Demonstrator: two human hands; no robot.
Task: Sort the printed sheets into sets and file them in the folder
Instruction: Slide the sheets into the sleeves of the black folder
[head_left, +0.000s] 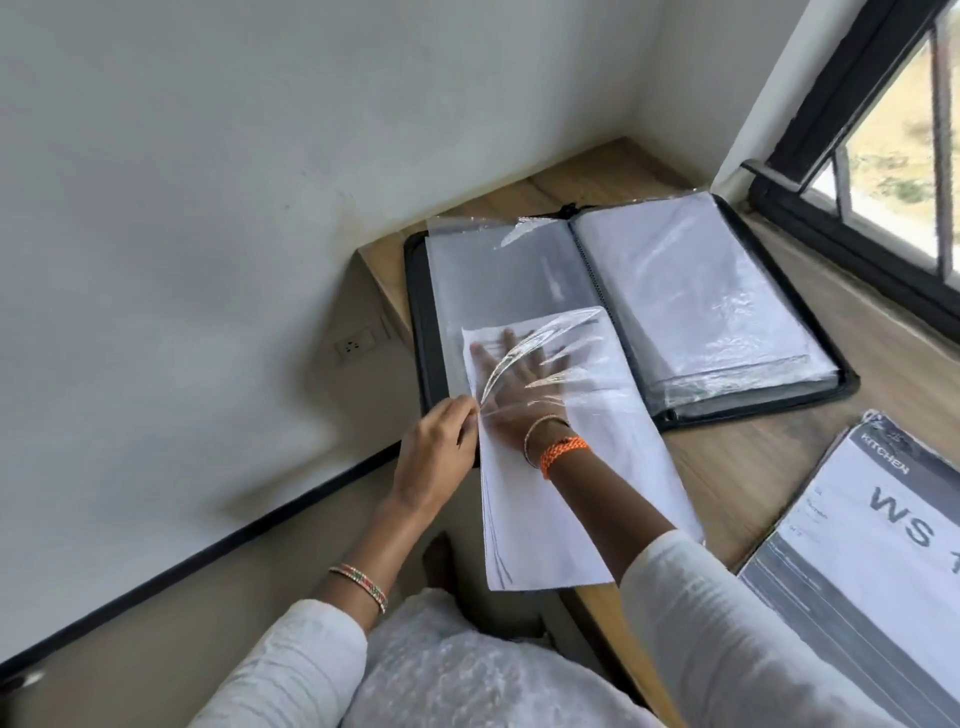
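A black zip folder (810, 332) lies open on the wooden table, its clear plastic sleeves spread on both sides. A set of white printed sheets (561, 499) lies partly inside a clear sleeve (498, 280) on the folder's left page, its lower half sticking out over the table edge. My right hand (519, 384) lies flat, fingers spread, inside the sleeve on top of the sheets. My left hand (436, 452) pinches the sleeve's lower left edge and lifts it.
A stack of printed sheets (883, 561) marked "KITCHEN" and "WS" lies at the right on the table (748, 457). A barred window (893, 156) runs along the far right. A white wall with a socket (356, 345) stands to the left.
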